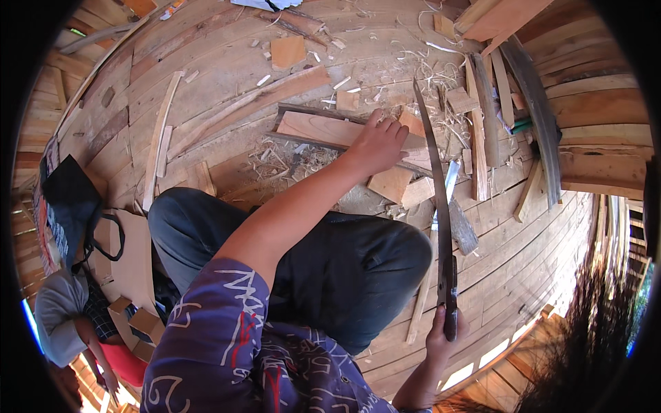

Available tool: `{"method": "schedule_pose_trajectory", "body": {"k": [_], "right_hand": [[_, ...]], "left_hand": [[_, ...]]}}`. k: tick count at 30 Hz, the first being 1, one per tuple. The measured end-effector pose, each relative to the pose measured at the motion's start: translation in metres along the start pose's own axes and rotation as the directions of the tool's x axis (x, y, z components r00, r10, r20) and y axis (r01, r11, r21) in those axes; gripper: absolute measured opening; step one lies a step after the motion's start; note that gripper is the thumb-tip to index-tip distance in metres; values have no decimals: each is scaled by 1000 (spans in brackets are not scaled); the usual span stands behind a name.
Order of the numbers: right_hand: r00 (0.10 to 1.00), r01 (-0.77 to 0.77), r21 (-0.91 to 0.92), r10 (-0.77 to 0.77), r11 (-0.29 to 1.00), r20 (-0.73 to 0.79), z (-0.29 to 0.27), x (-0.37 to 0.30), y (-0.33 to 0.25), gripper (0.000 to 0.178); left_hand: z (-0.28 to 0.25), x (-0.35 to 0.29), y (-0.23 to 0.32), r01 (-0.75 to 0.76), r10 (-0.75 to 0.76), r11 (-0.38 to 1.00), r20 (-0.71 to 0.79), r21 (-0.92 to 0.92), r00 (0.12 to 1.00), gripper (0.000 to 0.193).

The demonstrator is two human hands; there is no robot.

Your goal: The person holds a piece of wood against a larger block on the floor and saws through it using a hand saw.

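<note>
Head view: a person sits on a plank floor [496, 275] among scattered wood, knees bent in dark trousers [303, 261], wearing a purple patterned shirt [206, 337]

Left hand: the left hand [379, 143] reaches across the body and lies palm down on the reddish plank [317, 128], fingers bent over its right part; I cannot tell whether they close around it or only press

Right hand: the right hand [444, 332], low on the right, is wrapped around the dark handle [451, 303] of the long blade [439, 186]

Long blade: dark and slightly curved, it rises from the fist and narrows to a tip well beyond the left hand; it crosses the view at the right end of the plank, and whether it touches the wood I cannot tell

Reddish plank: ahead of the knees, lying slantwise along a darker board [313, 111] whose edges show on both sides

Offcuts: a square block [288, 53] lies farther out, another pale block [390, 184] just below the left hand, and a grey wood piece [463, 227] right of the blade

Shavings: thin curls [427, 69] spread around the plank and past the blade tip

Left side: a black bag [69, 193] stands near an open cardboard box [134, 248]; a second person [62, 316] in grey leans in beside a red cloth [124, 361]
</note>
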State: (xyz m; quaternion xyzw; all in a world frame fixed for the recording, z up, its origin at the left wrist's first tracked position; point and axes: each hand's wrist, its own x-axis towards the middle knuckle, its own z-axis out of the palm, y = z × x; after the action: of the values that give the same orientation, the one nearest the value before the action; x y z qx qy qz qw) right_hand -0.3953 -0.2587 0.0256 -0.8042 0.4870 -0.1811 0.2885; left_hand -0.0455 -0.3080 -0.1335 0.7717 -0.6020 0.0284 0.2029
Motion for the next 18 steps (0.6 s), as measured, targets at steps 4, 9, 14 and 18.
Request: {"method": "schedule_pose_trajectory", "body": {"k": [4,9,14,18], "right_hand": [[988,142,-83,-136,986,71,6,-10,-18,37],[964,266,-144,-259,953,66,27,-13,-54,32],[954,295,-178,-299,939,5,46,-7,-73,29],[925,353,-295,-379,888,-35,72,9,-65,23]], "left_hand": [[-54,-36,-33,49,-52,998,72,35,996,51],[-135,-105,-88,171,-163,985,232,-17,959,51],[-162,-151,-110,473,-394,873,399,-121,828,45],[-144,-143,-103,478,-372,876,547,-59,750,45]]}}
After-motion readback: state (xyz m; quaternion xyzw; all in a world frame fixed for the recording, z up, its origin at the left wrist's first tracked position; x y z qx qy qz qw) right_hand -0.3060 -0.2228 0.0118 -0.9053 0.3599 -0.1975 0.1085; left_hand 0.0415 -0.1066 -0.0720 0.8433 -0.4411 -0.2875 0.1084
